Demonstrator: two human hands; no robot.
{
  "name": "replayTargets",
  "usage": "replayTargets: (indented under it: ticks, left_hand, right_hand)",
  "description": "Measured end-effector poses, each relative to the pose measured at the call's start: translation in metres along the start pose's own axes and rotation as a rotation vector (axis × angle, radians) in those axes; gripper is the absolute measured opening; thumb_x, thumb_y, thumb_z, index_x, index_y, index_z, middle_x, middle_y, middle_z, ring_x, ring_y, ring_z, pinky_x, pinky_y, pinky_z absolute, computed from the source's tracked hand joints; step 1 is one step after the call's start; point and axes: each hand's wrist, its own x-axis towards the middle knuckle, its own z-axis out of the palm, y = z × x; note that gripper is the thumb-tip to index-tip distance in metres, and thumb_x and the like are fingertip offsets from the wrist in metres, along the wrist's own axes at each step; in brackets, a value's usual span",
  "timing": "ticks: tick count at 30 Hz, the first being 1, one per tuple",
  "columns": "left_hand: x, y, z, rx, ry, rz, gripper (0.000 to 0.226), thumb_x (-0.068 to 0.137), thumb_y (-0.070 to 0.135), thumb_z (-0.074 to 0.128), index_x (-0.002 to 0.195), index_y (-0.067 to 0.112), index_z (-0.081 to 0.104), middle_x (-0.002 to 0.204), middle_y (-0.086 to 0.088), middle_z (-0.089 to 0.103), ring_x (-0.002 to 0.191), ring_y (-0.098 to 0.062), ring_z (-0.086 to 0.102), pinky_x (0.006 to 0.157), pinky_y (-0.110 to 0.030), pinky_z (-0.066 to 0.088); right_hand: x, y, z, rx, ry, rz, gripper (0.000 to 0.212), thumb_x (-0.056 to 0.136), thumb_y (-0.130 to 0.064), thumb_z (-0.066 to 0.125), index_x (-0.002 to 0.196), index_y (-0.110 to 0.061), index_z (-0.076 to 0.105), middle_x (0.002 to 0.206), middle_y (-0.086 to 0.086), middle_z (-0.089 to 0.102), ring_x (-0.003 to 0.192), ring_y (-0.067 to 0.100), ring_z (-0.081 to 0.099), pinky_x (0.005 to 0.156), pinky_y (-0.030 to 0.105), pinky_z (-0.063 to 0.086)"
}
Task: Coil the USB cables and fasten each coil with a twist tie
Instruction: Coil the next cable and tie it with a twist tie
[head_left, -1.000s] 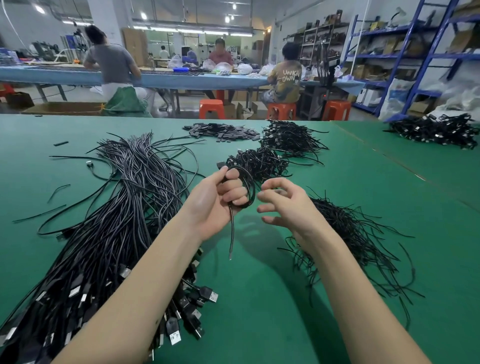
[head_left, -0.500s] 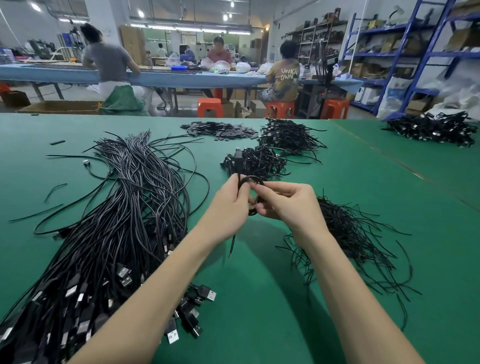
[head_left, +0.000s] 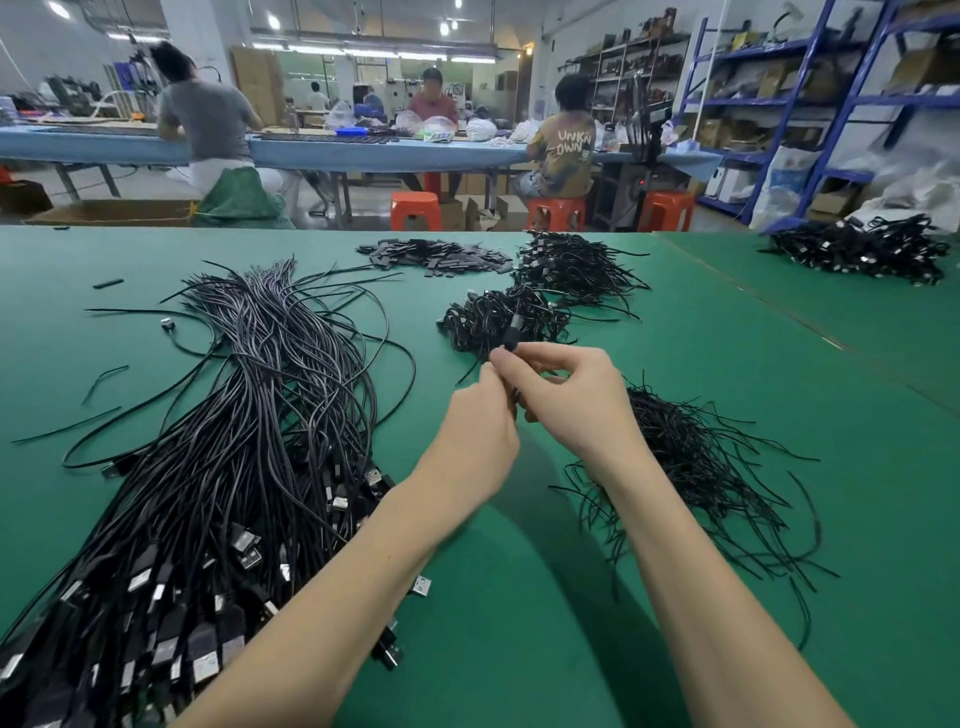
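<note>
- Cable (head_left: 514, 332), coiled, sits mid-frame, pinched between both hands above the green table (head_left: 519, 597).
- Left hand (head_left: 480, 431) grips it from below.
- Right hand (head_left: 576, 400) curls its fingers around it.
- Loose cables (head_left: 218, 441) fill the lower left.

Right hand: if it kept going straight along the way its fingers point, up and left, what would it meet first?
Likely the left hand, which its fingertips already meet over the coiled cable; beyond, the pile of finished coils, though depth is unclear. The right hand has little free travel.
</note>
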Motion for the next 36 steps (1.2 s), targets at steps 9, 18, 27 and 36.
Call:
replayTargets:
  ticks: [9, 18, 27, 36]
  left_hand:
    - [-0.003, -0.011, 0.010, -0.305, -0.028, -0.074, 0.006, 0.106, 0.019, 0.034, 0.101, 0.020, 0.032, 0.078, 0.001, 0.060, 0.064, -0.012, 0.052, 0.057, -0.023, 0.040]
    - [0.009, -0.030, -0.003, -0.681, 0.052, -0.305, 0.017, 0.105, 0.011, 0.039, 0.090, 0.017, 0.041, 0.075, -0.002, 0.057, 0.051, -0.002, 0.046, 0.049, -0.017, 0.038]
    - [0.006, -0.027, 0.003, -0.780, 0.123, -0.356, 0.018, 0.104, 0.006, 0.043, 0.088, 0.015, 0.044, 0.071, -0.003, 0.054, 0.052, -0.006, 0.042, 0.047, -0.017, 0.037]
    - [0.004, -0.022, 0.006, -0.723, 0.078, -0.252, 0.020, 0.103, 0.005, 0.042, 0.086, 0.013, 0.046, 0.051, 0.012, 0.050, 0.047, -0.005, 0.036, 0.045, -0.015, 0.034]
  right_hand:
    - [0.004, 0.011, -0.015, 0.163, -0.050, 0.183, 0.014, 0.089, -0.024, 0.078, 0.094, -0.012, 0.075, 0.068, 0.004, 0.070, 0.047, 0.012, 0.061, 0.054, 0.024, 0.054]
    - [0.004, 0.016, -0.049, -0.992, -0.474, 0.421, 0.032, 0.068, -0.031, 0.090, 0.094, -0.016, 0.078, 0.080, -0.001, 0.077, 0.072, 0.016, 0.076, 0.077, 0.038, 0.064]
    - [0.006, 0.009, -0.042, -0.371, -0.339, 0.146, 0.007, 0.086, -0.029, 0.079, 0.081, -0.025, 0.078, 0.074, -0.003, 0.077, 0.063, 0.010, 0.068, 0.064, 0.023, 0.058]
    - [0.001, 0.008, -0.004, -0.202, -0.048, -0.115, 0.007, 0.081, -0.025, 0.084, 0.080, -0.023, 0.077, 0.065, -0.005, 0.074, 0.058, 0.005, 0.068, 0.062, 0.017, 0.052]
